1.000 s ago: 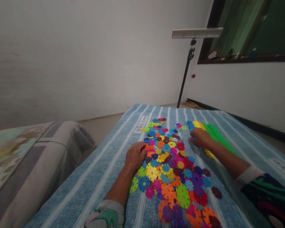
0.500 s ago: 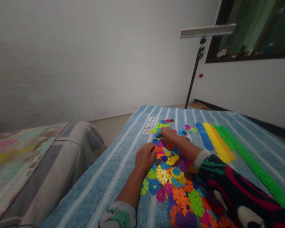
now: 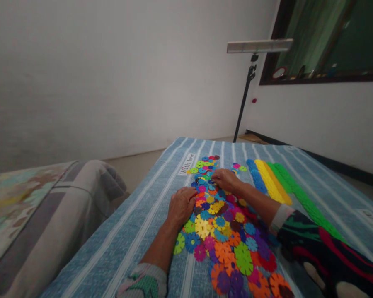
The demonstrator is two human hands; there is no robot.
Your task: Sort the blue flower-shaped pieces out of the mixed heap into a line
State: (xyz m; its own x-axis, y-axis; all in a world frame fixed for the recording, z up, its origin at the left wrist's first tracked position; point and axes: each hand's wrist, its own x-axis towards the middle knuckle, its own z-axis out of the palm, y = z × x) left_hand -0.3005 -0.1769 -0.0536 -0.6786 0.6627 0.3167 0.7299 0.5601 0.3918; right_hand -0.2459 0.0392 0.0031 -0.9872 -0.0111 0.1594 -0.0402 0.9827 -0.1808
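A long heap of notched, flower-shaped plastic discs (image 3: pixel 205 227) in many colours lies on the striped blue cloth. My left hand (image 3: pixel 180 205) rests against the heap's left edge, its fingers loosely bent, with a small gap between thumb and forefinger. Farther up, my right hand (image 3: pixel 226 180) reaches in from the right, and its fingertips come together at the discs. Whatever sits between those fingertips is too small to make out. Right of this hand lie single-colour rows of discs: a blue row (image 3: pixel 256 176), a yellow row (image 3: pixel 273 182) and a green row (image 3: pixel 307 203).
The blue striped cloth (image 3: pixel 136 215) covers the table and carries a "With love" print. A second covered surface (image 3: pixel 81 198) stands at the left, across a gap. Behind the table, a lamp on a stand (image 3: pixel 243 99) rises near the wall and window.
The whole view has shifted, so the table sits farther left. My right hand has drawn back slightly to the right across the heap; my left hand stays at its edge.
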